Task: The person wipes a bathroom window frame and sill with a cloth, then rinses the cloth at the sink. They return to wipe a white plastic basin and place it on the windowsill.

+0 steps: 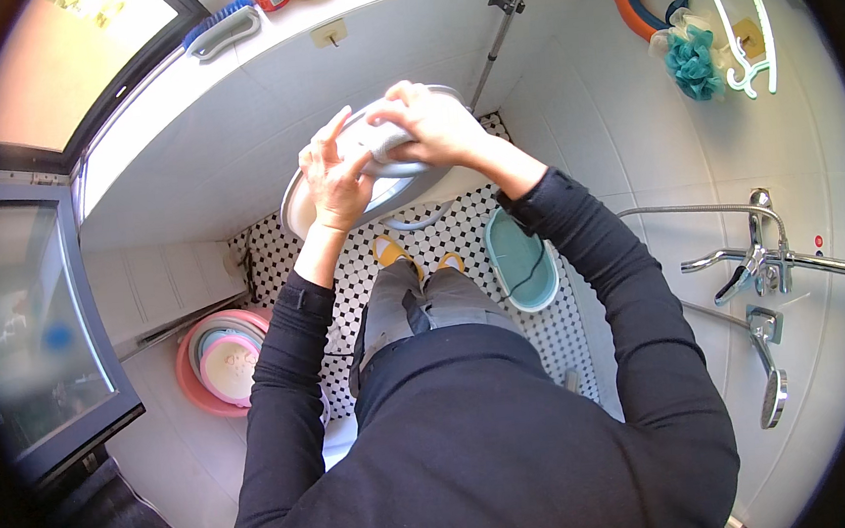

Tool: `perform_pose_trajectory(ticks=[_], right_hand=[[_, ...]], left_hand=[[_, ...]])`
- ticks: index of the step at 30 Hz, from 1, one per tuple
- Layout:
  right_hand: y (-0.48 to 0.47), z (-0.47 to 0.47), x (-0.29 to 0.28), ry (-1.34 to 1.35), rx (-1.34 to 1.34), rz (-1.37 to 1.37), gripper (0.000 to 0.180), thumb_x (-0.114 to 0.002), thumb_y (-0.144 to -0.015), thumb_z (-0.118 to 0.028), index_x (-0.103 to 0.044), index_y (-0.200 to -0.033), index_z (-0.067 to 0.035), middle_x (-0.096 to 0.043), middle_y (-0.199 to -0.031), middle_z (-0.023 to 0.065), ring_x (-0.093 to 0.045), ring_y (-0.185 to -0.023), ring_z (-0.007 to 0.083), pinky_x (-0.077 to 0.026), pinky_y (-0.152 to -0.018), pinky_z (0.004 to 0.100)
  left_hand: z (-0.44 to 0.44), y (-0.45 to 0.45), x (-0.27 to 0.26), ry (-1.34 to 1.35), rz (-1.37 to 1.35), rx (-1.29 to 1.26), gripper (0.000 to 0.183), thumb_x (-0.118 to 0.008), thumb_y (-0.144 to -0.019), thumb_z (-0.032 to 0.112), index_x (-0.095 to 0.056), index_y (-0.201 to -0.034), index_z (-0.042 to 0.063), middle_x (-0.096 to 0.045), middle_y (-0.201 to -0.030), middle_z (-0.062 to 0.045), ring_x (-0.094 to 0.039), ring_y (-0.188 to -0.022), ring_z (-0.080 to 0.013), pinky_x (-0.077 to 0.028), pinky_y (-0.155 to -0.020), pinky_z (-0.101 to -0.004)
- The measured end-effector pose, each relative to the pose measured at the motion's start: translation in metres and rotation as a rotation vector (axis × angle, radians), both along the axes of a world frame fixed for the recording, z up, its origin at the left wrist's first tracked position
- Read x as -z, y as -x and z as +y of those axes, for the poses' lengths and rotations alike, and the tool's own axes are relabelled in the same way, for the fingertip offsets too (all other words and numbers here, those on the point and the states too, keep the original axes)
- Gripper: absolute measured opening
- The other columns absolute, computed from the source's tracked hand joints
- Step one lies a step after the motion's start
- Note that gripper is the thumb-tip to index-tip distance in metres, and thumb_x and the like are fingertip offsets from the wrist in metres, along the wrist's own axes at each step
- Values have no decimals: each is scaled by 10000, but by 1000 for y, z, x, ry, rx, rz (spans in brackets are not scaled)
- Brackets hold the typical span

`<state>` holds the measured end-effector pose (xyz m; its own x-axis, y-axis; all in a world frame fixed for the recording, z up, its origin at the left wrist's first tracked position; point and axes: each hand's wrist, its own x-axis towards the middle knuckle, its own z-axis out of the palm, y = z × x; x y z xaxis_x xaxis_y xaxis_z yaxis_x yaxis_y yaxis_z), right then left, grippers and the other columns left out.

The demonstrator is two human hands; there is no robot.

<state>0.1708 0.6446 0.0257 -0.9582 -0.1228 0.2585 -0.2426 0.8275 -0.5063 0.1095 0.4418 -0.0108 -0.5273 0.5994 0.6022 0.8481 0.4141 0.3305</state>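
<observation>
In front of me, my right hand [435, 125] grips a light grey, textured bundle [383, 139] that looks like cloth. From the other side my left hand [338, 181] holds it with the thumb against it and some fingers raised. Glare and my fingers hide much of the bundle. Both hands are above a white, round-rimmed appliance [300, 203], which looks like a small washing machine. A grey hose [419, 218] curves out at its near side, close to my yellow slippers [392, 251].
A teal tub [519, 264] with a dark cord stands at right. Stacked basins [201, 330] lie at left, below an open window sash [55, 323]. A brush [222, 34] and containers rest on the ledge [365, 8]. Shower taps [757, 260] project from the right wall.
</observation>
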Motion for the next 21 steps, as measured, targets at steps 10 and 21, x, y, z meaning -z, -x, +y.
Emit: perform_pose_trajectory(ticks=[10, 21], right_hand=[[-10, 15, 9, 72, -126, -167, 384, -743, -716, -190, -545, -1041, -138, -478, -1022, 131, -544, -963, 331, -462, -823, 414], [-41, 86, 32, 210, 513, -294, 250, -658, -736, -84, -569, -969, -86, -630, -918, 109, -620, -906, 255, -493, -802, 361]], left_hand=[[-3, 1, -6, 41, -57, 36, 227, -734, -573, 107, -697, -749, 245, -516, -1260, -79, -436, -1181, -256, -300, -951, -386], [-33, 6, 2, -51, -107, -73, 218, -717, -605, 84, -661, -744, 242, -521, -1216, -58, -443, -1146, -253, -271, -908, -396]])
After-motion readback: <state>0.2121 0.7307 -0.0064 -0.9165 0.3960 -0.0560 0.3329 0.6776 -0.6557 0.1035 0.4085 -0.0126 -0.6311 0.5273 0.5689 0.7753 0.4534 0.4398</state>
